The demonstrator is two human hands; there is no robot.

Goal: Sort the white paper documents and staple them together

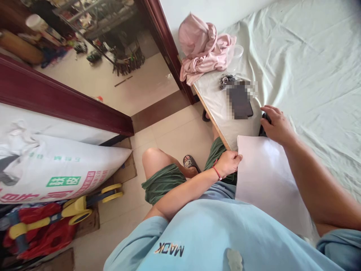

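Pale cloth (304,71) spanned upper right. Left hand (229,164) pinched white paper (262,173) by edge, lower right; right hand (278,126) clasped black object (263,131) near paper's upper edge. Step apparently: positioning object; next move likely called for steady paper.

A pink cloth (201,45) lies against a clear plastic cup (237,55), near a key ring (223,81)

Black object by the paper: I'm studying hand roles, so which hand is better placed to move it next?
Right, most likely: the right hand has the black object between thumb and fingers, while the left hand holds the left edge of the paper.
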